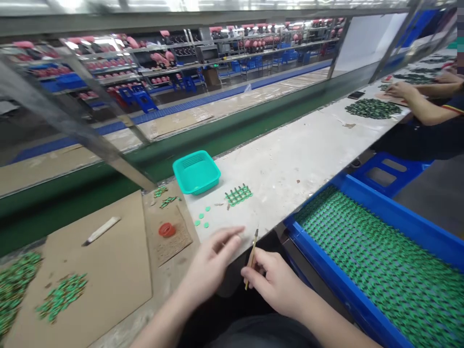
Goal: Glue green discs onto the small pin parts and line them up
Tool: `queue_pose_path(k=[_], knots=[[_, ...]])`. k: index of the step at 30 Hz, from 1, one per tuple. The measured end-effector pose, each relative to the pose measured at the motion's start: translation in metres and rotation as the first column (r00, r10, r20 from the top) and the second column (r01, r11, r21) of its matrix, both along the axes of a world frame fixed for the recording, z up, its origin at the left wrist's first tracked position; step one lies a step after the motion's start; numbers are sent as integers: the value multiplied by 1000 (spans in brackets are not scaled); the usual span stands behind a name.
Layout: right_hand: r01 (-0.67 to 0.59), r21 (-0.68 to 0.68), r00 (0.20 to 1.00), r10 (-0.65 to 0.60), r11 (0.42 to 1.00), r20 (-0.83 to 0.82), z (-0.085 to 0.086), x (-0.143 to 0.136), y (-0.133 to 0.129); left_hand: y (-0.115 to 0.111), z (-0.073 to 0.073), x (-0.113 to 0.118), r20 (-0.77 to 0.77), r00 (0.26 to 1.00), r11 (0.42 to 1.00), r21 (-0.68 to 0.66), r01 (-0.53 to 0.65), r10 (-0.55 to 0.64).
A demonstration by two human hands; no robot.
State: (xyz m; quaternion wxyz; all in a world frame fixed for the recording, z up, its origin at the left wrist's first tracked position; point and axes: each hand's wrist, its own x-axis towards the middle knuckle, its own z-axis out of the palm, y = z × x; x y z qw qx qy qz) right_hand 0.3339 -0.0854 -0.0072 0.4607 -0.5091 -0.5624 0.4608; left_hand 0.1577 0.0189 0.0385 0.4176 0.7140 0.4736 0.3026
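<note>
Through the head view I see the right hand [275, 279] pinching a slim brush-like tool [253, 250], dark tip upward, by the near edge of the pale worktop [279, 162]. The left hand [210, 261] hangs loosely spread just beside it, apparently holding nothing. I judge the tool light and stiff, its narrow yellowish shaft apt to roll; I'd grip mid-shaft and spare the fine, probably fragile tip. Beyond lie small green pieces [238, 195] with dark stems, in neat rows. A smooth turquoise plastic basin [208, 186] stands behind them; at right, a straight-sided blue tray [398, 217] bears close-ranked green parts [373, 263].
</note>
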Motion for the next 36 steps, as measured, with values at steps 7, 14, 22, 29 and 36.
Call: queue_pose_path(k=[7,14,22,29,36], knots=[[-246,-113,967,251,963,32,13,-49,-2,-69,-10,-53,233,947,948,-276,-155,223],[-384,62,738,266,921,621,68,-116,99,-96,-15,-145,409,664,720,-629,-293,627],[-598,54,484,307,799,820,96,-311,250,-133,11,-198,437,465,608,-723,-329,770],[-661,-2,368,326,751,871,86,-351,279,-166,41,-226,474,422,598,-766,-235,773],[-626,96,568,368,774,737,84,-274,165,-186,24,-239,498,479,630,-759,-163,723]])
